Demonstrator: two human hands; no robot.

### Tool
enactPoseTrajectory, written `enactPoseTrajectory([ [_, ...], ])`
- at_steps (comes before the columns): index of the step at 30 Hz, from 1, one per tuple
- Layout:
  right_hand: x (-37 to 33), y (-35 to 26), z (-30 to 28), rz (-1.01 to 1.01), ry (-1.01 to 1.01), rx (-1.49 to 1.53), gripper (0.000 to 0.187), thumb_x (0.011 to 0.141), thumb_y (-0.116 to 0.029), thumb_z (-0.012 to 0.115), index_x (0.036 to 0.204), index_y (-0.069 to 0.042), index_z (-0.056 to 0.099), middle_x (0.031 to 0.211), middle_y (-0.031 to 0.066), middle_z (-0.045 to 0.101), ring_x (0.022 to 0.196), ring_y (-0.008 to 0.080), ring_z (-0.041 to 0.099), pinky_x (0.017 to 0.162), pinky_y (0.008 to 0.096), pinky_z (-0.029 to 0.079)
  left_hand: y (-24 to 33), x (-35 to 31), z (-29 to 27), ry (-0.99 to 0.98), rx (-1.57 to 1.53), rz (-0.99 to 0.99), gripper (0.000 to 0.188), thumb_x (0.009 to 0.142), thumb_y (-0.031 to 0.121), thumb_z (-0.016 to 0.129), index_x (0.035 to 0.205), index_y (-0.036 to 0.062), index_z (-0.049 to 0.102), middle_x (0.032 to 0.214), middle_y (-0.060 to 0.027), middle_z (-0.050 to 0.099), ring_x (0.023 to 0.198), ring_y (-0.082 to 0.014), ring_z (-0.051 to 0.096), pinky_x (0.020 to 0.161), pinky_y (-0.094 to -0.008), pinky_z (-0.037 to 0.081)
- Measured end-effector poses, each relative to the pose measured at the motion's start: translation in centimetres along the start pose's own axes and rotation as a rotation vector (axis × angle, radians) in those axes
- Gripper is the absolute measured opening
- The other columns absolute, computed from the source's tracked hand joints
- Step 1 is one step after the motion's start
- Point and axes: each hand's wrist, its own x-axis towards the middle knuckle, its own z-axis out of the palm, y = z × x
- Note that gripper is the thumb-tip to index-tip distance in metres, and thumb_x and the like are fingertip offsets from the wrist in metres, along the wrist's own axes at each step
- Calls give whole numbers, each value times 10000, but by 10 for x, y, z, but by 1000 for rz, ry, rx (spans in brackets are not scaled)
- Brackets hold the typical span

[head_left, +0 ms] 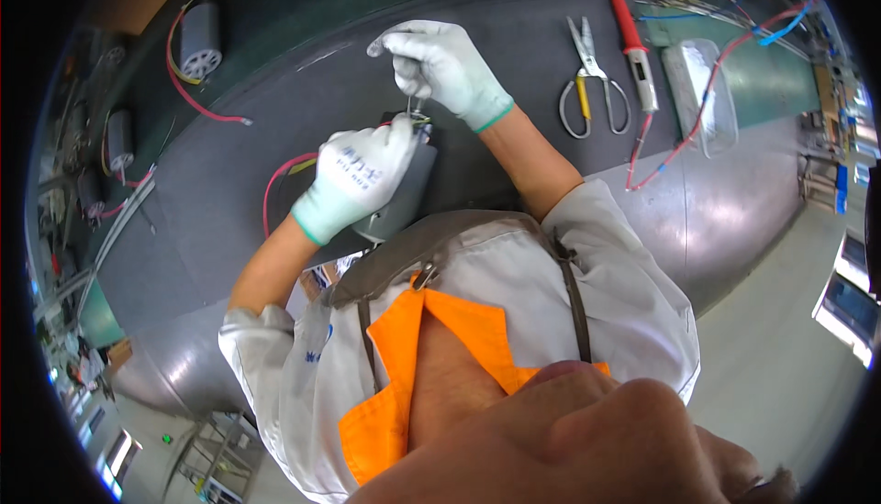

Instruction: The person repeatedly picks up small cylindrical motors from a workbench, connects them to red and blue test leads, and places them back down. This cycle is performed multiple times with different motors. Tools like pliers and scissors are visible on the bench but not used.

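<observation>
My left hand [356, 178] wraps its fingers around the grey motor [404, 194] near the table's [514, 36] middle. My right hand [440, 66] pinches a thin wire [413, 105] rising from the motor's top. Scissors [592, 82] and a red soldering iron [631, 41] lie toward the far right edge.

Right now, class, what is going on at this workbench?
A person in white gloves works on a small grey motor over a dark mat. The left hand grips the motor from above, while the right hand pinches a thin wire end rising from its top. Scissors and a red-handled soldering iron lie untouched to the right; another motor sits at the far left.
</observation>
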Motion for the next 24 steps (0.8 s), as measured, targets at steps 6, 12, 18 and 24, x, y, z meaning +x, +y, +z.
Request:
enactPoseTrajectory([
  [6,-105,-18,-122,-402,876,-1762,262,914,-256,690,1108,-79,698,947,174,719,887,387,680,784,474,542,-14,9,-18,67,-152,-179,335,944,231,656,1227,52,655,965,-147,678,877,-342,676,767,-435,543],
  [12,-202,30,-134,-227,758,-1799,529,868,-111,689,1380,-56,568,1311,233,603,1167,435,574,992,501,475,-42,54,4,-87,-574,126,264,996,186,577,1112,-23,689,1127,-149,687,1060,-270,665,960,-371,509],
  [18,-251,27,-104,-21,600,-1740,634,807,54,645,1423,-53,534,1309,234,598,1162,423,586,994,476,486,-68,45,14,-134,-1820,-583,376,1018,321,625,1189,-7,696,1172,-92,720,1034,-177,673,936,-317,517],
  [24,-201,-15,-90,114,549,-749,630,874,-27,723,1468,-59,517,1030,30,698,967,73,633,880,265,519,-70,40,24,-71,-1909,-678,390,1038,339,604,1204,-2,693,1199,-109,707,1094,-201,675,960,-365,543],
])
